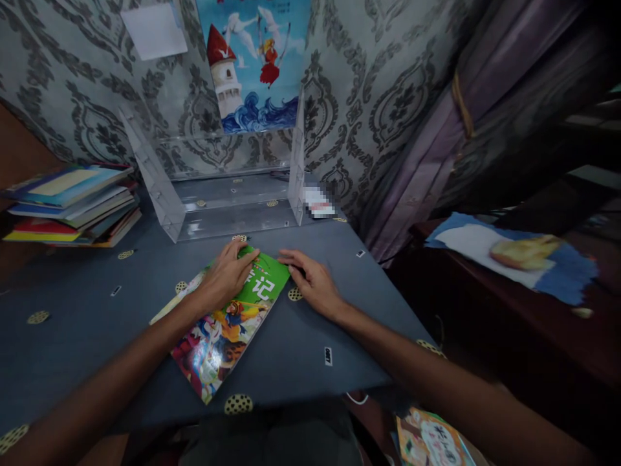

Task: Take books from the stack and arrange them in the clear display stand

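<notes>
A green book (233, 323) with colourful cartoon figures lies at a slant on the dark grey tablecloth. My left hand (230, 275) rests across its upper left part, the palm down and the fingers loosely spread. At the upper right corner is my right hand (313, 278), its fingers apart and the fingertips beside the book's edge. Under the book's left side, the edge of another pale item (177, 299) shows, mostly hidden. Behind the hands stands a clear acrylic rack (233, 217), with no books on its lower shelf.
Several books (72, 204) are stacked at the left. A picture (257, 65) of a tower and waves is above the rack. Small white papers (317, 202) lie right of the rack. A blue cloth (514, 252) is on the dark red surface at right, with more books (434, 437) low down.
</notes>
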`<action>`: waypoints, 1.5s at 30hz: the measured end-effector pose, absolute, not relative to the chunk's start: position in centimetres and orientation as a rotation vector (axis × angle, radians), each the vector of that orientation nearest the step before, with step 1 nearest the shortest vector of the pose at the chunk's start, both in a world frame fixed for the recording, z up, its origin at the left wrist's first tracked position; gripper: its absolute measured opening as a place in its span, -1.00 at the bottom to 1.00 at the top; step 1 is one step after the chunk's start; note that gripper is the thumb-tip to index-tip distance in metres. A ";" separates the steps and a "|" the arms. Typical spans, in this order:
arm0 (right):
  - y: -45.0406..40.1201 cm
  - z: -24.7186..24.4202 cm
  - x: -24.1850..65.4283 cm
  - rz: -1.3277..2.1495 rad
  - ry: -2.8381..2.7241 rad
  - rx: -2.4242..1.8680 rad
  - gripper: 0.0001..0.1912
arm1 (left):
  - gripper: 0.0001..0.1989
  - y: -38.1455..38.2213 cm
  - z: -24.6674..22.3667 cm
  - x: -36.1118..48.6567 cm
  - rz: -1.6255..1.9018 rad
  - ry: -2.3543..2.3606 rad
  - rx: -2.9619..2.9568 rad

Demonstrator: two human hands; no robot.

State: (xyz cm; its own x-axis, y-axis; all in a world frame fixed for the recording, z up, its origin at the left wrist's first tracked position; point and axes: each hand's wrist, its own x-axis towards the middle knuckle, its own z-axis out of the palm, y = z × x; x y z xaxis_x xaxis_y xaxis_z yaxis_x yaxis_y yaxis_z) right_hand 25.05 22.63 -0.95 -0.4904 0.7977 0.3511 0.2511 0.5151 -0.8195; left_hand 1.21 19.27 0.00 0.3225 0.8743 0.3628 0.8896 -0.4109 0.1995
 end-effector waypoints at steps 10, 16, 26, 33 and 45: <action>22.7 -1.0 25.2 0.892 -2.024 -0.846 -0.51 | -0.62 17.4 0.5 4.4 -0.719 -1.493 -2.685; 22.9 -1.3 25.3 0.863 -2.033 -0.844 -0.53 | -0.58 17.2 0.9 4.8 -0.621 -1.522 -2.716; 21.9 -0.2 26.2 0.810 -2.013 -0.860 -0.47 | -0.59 17.6 0.7 4.5 -0.616 -1.455 -2.762; 21.1 0.0 26.4 0.692 -2.103 -0.886 -0.49 | -0.60 17.7 0.5 3.8 -0.647 -1.389 -2.826; 19.7 0.6 26.5 0.233 -2.414 -0.945 -0.70 | -0.56 14.1 1.9 1.8 -0.612 -1.327 -2.989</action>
State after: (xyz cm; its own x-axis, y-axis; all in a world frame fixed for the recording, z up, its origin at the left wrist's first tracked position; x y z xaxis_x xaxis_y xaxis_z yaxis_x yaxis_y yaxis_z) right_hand 26.47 19.68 0.60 -0.6135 0.6717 0.4153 0.5797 0.7402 -0.3407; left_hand 1.79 14.08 1.89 0.6176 0.7442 0.2543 0.6764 -0.6676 0.3111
